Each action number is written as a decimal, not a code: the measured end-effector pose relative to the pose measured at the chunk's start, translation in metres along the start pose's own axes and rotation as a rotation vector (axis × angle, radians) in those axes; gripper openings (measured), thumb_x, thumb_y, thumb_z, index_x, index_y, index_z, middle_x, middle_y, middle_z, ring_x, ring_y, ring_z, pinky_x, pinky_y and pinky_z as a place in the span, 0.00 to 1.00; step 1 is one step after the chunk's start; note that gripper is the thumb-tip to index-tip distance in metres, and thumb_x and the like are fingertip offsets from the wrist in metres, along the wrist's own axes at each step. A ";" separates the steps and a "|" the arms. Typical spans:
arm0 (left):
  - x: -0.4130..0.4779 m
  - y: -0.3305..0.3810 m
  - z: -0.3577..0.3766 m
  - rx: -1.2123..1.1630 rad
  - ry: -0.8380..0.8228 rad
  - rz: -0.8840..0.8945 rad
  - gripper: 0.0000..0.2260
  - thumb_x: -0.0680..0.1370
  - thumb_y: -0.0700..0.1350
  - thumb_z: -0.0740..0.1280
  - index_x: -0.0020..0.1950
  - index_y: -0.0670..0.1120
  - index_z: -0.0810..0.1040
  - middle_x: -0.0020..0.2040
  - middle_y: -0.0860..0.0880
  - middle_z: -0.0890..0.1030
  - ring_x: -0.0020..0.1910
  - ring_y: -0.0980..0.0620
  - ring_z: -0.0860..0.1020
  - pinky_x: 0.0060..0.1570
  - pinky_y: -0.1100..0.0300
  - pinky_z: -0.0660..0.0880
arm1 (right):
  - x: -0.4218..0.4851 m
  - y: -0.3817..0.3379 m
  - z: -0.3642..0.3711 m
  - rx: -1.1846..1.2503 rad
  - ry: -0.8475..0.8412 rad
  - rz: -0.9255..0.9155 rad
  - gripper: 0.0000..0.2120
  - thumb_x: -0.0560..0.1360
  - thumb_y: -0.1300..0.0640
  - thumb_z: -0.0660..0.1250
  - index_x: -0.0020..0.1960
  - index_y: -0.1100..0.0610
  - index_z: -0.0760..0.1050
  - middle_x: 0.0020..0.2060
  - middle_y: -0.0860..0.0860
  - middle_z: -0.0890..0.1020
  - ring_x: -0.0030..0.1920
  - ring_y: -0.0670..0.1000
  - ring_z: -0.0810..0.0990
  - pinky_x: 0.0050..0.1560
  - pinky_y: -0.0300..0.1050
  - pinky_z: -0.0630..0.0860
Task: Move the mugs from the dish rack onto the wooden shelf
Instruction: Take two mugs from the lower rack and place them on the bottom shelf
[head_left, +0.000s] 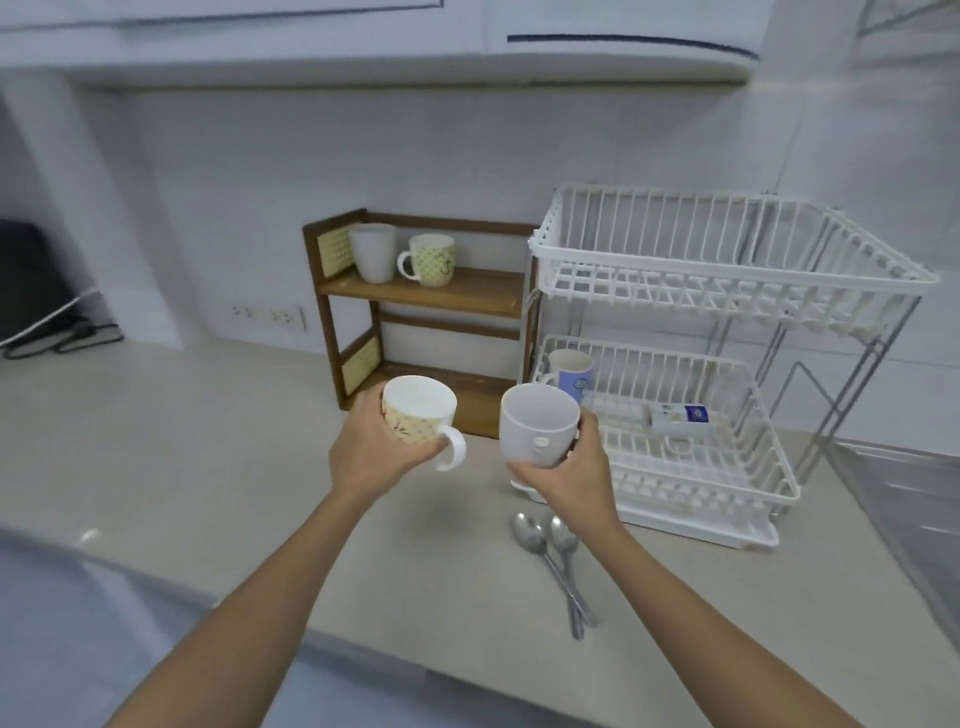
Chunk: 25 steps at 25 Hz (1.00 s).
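holding two mugs over the counter, mid-frame: left hand was wrapped around a yellow patterned mug, upright, handle pointing lower right, fingers closed on its body. right hand was clamped around a plain white mug, upright, gripped from its right side and underneath. both mugs sat above and ahead of their palms, clear of the counter, just in front of the wooden shelf.

shelf top tier, upper centre of frame, held a tall white cup and a second patterned mug, side by side at its left end.

dish rack, right of frame: top basket showed no dishes. bottom basket held a blue mug upright at back left and a white-and-blue mug lying on its side mid-basket.

two spoons lay on the counter, lower centre, below the right hand.
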<state>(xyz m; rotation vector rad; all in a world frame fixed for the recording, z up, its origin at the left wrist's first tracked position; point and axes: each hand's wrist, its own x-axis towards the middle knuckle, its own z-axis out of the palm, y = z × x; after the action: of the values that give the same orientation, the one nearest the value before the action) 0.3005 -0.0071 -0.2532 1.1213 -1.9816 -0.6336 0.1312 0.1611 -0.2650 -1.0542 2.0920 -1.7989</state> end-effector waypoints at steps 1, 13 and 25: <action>0.005 -0.011 -0.008 0.014 0.026 -0.035 0.44 0.52 0.70 0.72 0.64 0.58 0.65 0.58 0.57 0.74 0.56 0.54 0.74 0.48 0.54 0.76 | 0.002 -0.003 0.017 0.010 -0.026 0.000 0.41 0.51 0.45 0.80 0.58 0.35 0.63 0.51 0.33 0.76 0.51 0.34 0.76 0.42 0.29 0.73; 0.141 -0.108 0.009 -0.009 -0.023 -0.162 0.45 0.56 0.60 0.78 0.68 0.48 0.66 0.62 0.49 0.71 0.59 0.47 0.74 0.54 0.51 0.77 | 0.098 0.007 0.191 -0.157 -0.014 0.131 0.47 0.54 0.44 0.81 0.67 0.46 0.62 0.58 0.46 0.77 0.54 0.48 0.76 0.50 0.44 0.77; 0.259 -0.192 0.119 0.019 -0.142 -0.207 0.44 0.55 0.62 0.78 0.67 0.49 0.68 0.61 0.49 0.76 0.62 0.47 0.74 0.53 0.51 0.76 | 0.224 0.102 0.279 -0.245 0.148 0.290 0.48 0.57 0.54 0.83 0.70 0.54 0.61 0.64 0.52 0.75 0.63 0.55 0.74 0.58 0.48 0.73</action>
<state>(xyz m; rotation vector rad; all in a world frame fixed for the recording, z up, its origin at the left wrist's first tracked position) 0.2148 -0.3199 -0.3648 1.3365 -2.0088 -0.8236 0.0855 -0.1954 -0.3608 -0.6359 2.4545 -1.5532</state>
